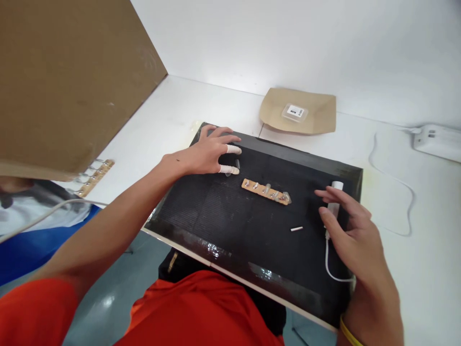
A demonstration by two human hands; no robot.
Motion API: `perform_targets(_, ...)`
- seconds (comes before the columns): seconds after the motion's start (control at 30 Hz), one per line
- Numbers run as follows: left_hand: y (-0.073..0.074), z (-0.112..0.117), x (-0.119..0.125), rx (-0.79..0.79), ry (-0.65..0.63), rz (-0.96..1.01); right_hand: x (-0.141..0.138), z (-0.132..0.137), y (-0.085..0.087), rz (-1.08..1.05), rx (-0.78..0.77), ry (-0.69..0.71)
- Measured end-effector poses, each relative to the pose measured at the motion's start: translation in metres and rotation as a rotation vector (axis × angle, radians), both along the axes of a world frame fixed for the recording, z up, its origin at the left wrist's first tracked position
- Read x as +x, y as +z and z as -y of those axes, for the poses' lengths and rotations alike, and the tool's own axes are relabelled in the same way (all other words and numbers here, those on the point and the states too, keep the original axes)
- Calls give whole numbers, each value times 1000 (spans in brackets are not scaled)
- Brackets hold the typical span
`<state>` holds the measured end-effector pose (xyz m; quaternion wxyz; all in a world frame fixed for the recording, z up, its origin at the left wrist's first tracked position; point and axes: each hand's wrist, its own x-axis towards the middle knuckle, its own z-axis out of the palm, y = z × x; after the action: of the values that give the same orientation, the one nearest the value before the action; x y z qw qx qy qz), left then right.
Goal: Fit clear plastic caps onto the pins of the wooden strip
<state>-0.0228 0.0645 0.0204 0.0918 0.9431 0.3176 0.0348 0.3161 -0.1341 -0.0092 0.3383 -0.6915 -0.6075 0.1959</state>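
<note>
My left hand is over the upper left of a black mat, fingers spread, with white covers on the thumb and one finger. A small clear tube piece lies by those two covered tips, and another is partly hidden under the thumb. My right hand hovers at the mat's right side, thumb and fingers apart. Beside and partly behind its fingers is a white stick-shaped device with a cable. Between my hands lies a narrow wooden strip carrying metal studs and several clear pieces. A short silvery rod rests nearer me.
A brown paper tray with a small clear labelled box stands at the back. A white power strip and thin cable are at right. A brown partition rises at left, with another studded strip below it, near a person.
</note>
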Motion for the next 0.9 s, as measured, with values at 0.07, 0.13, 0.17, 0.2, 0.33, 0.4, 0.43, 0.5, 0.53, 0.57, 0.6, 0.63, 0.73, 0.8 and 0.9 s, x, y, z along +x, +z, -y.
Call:
perform_targets(0.07, -1, 0, 3, 7, 19, 3, 0, 0, 0, 1, -10, 1)
perform_targets(0.13, -2, 1, 7, 5, 31, -5, 0, -1, 0, 0, -22, 1)
perform_targets(0.17, -3, 2, 8, 5, 38, -7, 0, -1, 0, 0, -26, 3)
perform_targets(0.2, -5, 2, 10, 7, 47, -5, 0, 0, 0, 1, -28, 4)
perform_targets(0.33, -11, 8, 13, 33, 91, 40, 2, 0, 1, 10, -23, 25)
perform_targets(0.4, -12, 13, 14, 61, 100, 65, 2, -1, 1, 13, -19, 29)
perform_targets(0.43, -12, 15, 15, 74, 101, 72, 1, -1, 1, 14, -19, 30)
perform_targets(0.5, -12, 20, 18, 95, 107, 83, 1, -1, 1, 15, -18, 31)
perform_targets(0.53, -12, 23, 19, 105, 111, 86, 1, -1, 1, 16, -17, 31)
perform_targets(0.57, -12, 24, 20, 116, 115, 90, 1, -1, 1, 16, -16, 29)
perform_targets(0.6, -12, 26, 21, 127, 119, 91, 1, -1, 1, 18, -14, 27)
perform_targets(0.63, -11, 27, 21, 134, 121, 92, 1, -1, 1, 20, -11, 24)
perform_targets(0.73, -7, 27, 19, 114, 121, 99, 2, 0, 1, 23, -4, 18)
perform_targets(0.8, 1, 28, 17, 100, 118, 124, 2, 0, 1, 22, -3, 17)
perform_targets(0.9, 18, 36, 19, 96, 67, 173, 3, 1, 2, 25, -3, 18)
